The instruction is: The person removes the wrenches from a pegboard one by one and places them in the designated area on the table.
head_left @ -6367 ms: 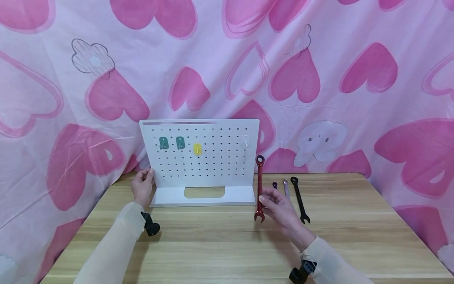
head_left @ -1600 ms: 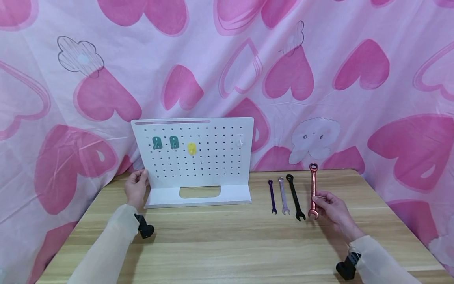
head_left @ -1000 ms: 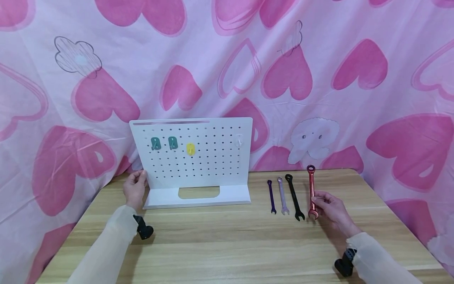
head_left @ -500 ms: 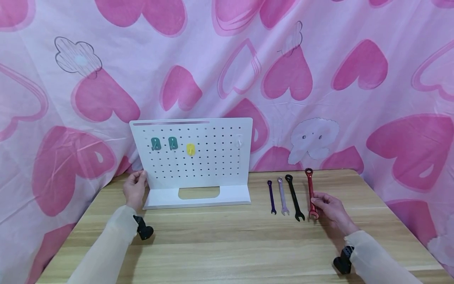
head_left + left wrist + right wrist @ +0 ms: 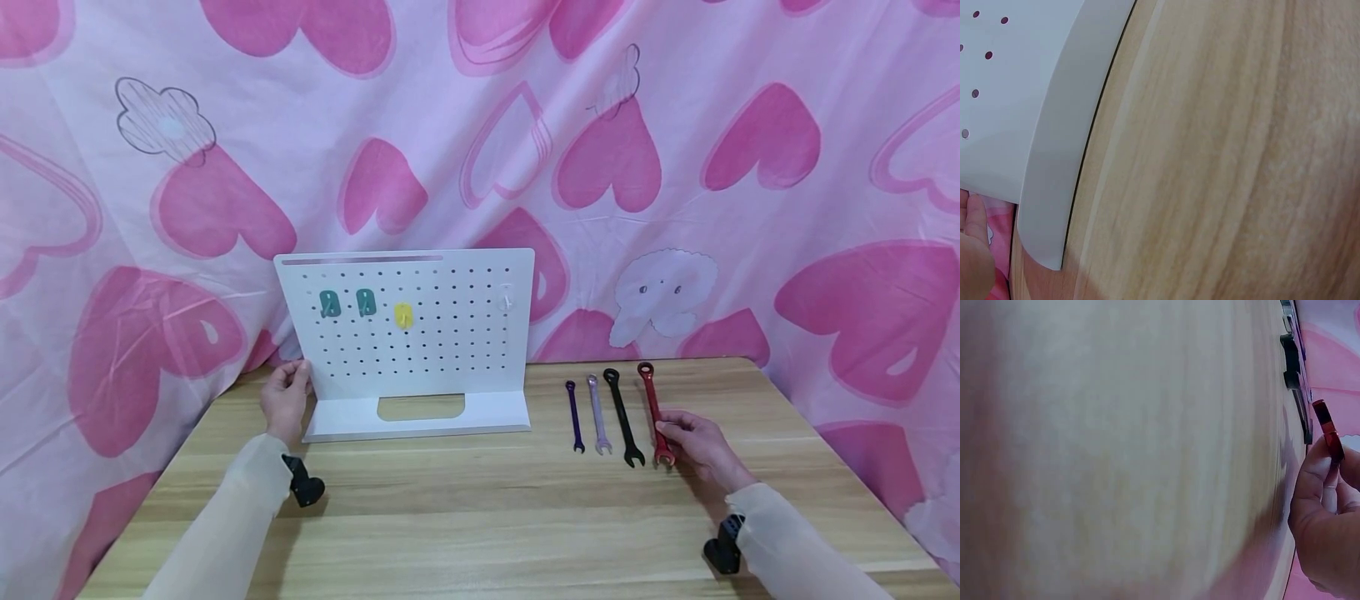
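Observation:
The right hand (image 5: 705,446) pinches a red combination wrench (image 5: 657,408) near its open end, with the ring end pointing away. In the right wrist view this wrench (image 5: 1327,428) sits between thumb and fingers. Beside it on the table lie a black wrench (image 5: 623,417), a silver wrench (image 5: 598,412) and a small purple wrench (image 5: 574,417). The left hand (image 5: 285,402) grips the left edge of a white pegboard (image 5: 450,350). Its thumb meets the edge of the board in the left wrist view; the fingers behind are partly hidden.
Two green hooks (image 5: 330,303), a yellow hook (image 5: 403,316) and a clear hook (image 5: 506,297) hang on the pegboard. A wooden table (image 5: 480,517) carries everything. Behind its far edge hangs a pink heart-patterned cloth (image 5: 450,100).
The red wrench was moved from beside the pegboard to the right of the black wrench. Over the last second its ring end has tipped left and down. The left hand keeps its place.

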Motion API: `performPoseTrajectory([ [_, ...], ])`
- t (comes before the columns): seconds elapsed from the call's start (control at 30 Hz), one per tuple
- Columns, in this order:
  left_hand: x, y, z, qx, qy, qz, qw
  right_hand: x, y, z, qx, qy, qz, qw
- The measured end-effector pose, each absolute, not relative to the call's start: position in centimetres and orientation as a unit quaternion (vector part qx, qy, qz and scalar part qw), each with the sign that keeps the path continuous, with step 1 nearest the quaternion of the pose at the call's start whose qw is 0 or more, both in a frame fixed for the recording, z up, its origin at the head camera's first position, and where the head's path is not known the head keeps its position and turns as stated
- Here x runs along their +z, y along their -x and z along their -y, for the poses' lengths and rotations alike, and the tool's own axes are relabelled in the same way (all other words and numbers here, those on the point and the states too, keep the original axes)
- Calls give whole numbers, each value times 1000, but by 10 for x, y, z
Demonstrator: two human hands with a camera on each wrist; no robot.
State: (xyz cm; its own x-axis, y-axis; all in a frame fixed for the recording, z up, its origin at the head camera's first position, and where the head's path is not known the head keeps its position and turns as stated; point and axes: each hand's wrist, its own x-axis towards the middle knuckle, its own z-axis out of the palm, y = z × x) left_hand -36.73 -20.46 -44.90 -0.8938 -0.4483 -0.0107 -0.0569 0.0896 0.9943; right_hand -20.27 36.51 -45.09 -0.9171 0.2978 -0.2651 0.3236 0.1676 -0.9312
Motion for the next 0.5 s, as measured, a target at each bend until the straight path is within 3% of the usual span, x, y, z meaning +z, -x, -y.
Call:
performPoseTrajectory([
  [0.5,-448,366,206,-655,-172,721,147,-452,208,-367,-590,-211,-779,24],
])
